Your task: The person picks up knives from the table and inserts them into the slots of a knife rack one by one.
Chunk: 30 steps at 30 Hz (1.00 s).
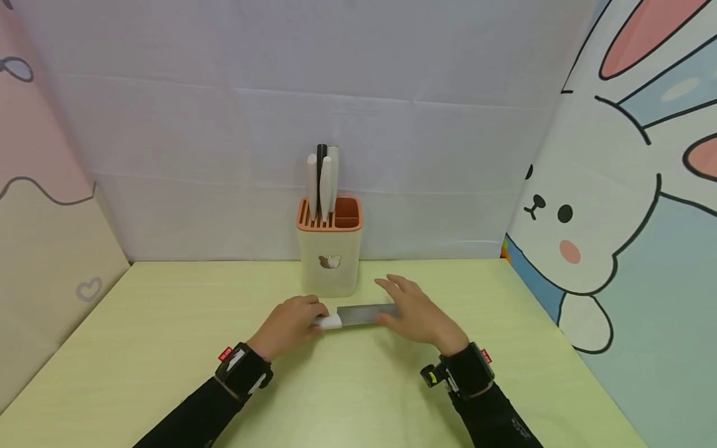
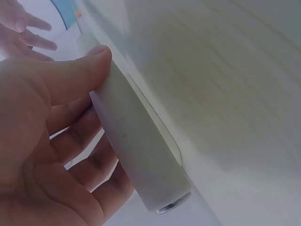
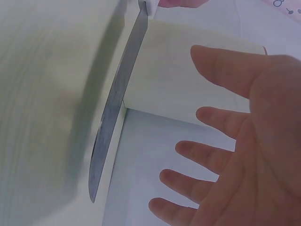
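Note:
A kitchen knife (image 1: 363, 314) with a white handle (image 2: 141, 146) and a broad grey blade (image 3: 115, 108) lies crosswise at the middle of the table. My left hand (image 1: 292, 322) grips the handle, its thumb on one side and fingers curled on the other, as the left wrist view shows. Beyond the blade's far end, my right hand (image 1: 417, 316) spreads its fingers; in the head view it overlaps the tip. From the right wrist, those fingers (image 3: 188, 183) appear apart from the blade, which casts a shadow on the tabletop.
Behind the knife stands a cream knife holder (image 1: 329, 264) with an orange slotted top. Several handles (image 1: 326, 180), white and one black, rise from its slots. The pale yellow table (image 1: 168, 348) ends at a white cloth backdrop (image 1: 224, 137). A cartoon-printed sheet (image 1: 633, 249) hangs at the right.

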Available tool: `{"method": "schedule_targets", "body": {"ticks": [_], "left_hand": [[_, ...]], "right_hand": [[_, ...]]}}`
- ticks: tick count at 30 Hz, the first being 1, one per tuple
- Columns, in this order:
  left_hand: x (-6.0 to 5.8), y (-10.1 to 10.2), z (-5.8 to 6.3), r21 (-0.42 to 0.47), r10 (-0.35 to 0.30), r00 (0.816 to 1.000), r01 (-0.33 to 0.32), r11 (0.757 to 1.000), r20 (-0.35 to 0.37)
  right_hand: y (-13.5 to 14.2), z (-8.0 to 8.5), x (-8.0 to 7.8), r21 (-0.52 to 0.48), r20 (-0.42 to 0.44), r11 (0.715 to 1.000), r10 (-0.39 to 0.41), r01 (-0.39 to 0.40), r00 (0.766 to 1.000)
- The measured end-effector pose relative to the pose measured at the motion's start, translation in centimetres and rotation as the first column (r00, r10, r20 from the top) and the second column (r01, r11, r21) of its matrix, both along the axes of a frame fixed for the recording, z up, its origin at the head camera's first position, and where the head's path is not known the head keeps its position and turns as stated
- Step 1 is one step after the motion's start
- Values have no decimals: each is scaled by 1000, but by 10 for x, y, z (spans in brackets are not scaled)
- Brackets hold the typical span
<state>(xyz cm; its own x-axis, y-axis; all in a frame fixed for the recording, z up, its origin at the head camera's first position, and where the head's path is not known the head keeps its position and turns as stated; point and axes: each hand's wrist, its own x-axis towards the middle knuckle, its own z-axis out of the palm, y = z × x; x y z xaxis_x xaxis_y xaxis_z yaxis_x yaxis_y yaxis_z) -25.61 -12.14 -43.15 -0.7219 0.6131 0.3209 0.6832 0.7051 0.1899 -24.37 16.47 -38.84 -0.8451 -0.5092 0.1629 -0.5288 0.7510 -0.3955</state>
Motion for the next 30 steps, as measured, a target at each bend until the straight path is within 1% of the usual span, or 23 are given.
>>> {"method": "schedule_targets", "body": {"ticks": [7, 13, 24, 30], "left_hand": [[0, 14, -2, 9, -13, 1000, 13, 1000, 27], [1, 21, -2, -14, -15, 999, 15, 1000, 40], [3, 23, -2, -32, -4, 999, 6, 999, 49], [4, 23, -4, -27, -3, 997, 5, 1000, 77]], "right_hand": [[1, 0, 0, -4, 35, 1000, -11, 12, 999], [0, 1, 1, 8, 41, 1000, -18, 17, 999], [-1, 0, 1, -9, 44, 1000, 0, 0, 999], [-1, 1, 1, -17, 51, 1000, 1, -1, 999]]}}
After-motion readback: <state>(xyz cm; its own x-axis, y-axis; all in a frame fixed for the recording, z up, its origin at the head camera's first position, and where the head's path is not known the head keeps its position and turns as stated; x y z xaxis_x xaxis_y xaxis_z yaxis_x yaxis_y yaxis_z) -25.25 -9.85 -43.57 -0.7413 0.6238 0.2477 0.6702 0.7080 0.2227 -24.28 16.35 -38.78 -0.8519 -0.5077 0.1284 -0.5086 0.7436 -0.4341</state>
